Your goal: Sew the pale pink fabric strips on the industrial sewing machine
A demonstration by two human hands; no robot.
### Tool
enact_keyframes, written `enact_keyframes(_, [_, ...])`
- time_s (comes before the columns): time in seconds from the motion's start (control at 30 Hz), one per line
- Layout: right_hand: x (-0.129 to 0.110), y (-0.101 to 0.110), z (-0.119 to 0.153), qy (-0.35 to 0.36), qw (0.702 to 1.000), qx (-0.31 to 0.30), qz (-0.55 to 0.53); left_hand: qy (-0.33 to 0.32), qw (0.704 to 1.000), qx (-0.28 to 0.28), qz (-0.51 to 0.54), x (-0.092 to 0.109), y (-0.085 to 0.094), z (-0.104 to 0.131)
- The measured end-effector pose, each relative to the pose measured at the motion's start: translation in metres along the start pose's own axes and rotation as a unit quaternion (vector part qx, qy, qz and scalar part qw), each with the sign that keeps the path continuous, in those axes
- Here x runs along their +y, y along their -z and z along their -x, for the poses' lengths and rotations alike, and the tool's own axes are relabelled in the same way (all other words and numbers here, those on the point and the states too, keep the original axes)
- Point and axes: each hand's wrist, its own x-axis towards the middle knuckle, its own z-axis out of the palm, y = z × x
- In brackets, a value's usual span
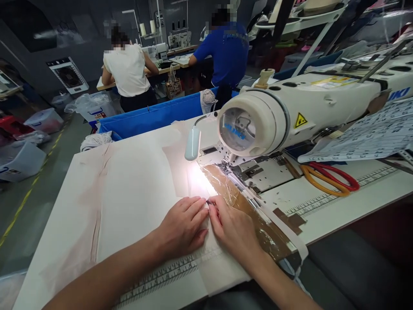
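A sheer pale fabric [222,269] lies over the near edge of the white sewing table, running up under my hands into the lamp's glow. My left hand [187,221] rests flat on it with fingers extended. Beside it, my right hand [235,226] pinches the fabric's edge between thumb and index finger. A tiny dark thing [208,201] shows between the fingertips of both hands, too small to name. Just beyond stands a white sewing machine [258,120], its needle area above and right of my hands. A small lamp [192,144] lights the fabric.
Orange-and-red-handled scissors [325,178] lie right, near a printed sheet [364,131]. A white strap [284,232] trails off the table's front edge. Brown covering [226,185] lies beside the needle area. A blue cloth bin [155,114] borders the far edge; two people work beyond.
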Motion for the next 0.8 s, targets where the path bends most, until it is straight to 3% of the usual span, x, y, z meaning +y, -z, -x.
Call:
enact_keyframes(0.4, [-0.005, 0.004, -0.001, -0.009, 1.000, -0.011, -0.028, -0.003, 1.000, 0.012, -0.022, 0.001, -0.003, -0.001])
enact_keyframes(0.6, [0.011, 0.025, 0.007, -0.003, 0.995, -0.048, -0.086, -0.006, 0.998, -0.004, -0.060, 0.003, -0.002, -0.002])
enact_keyframes(0.7, [0.015, 0.032, 0.011, -0.033, 0.990, -0.022, -0.135, -0.015, 0.997, 0.003, -0.077, 0.002, -0.002, -0.001])
enact_keyframes(0.8, [0.011, 0.027, 0.014, -0.027, 0.994, 0.018, -0.108, -0.027, 0.996, 0.000, -0.080, 0.002, -0.002, 0.001])
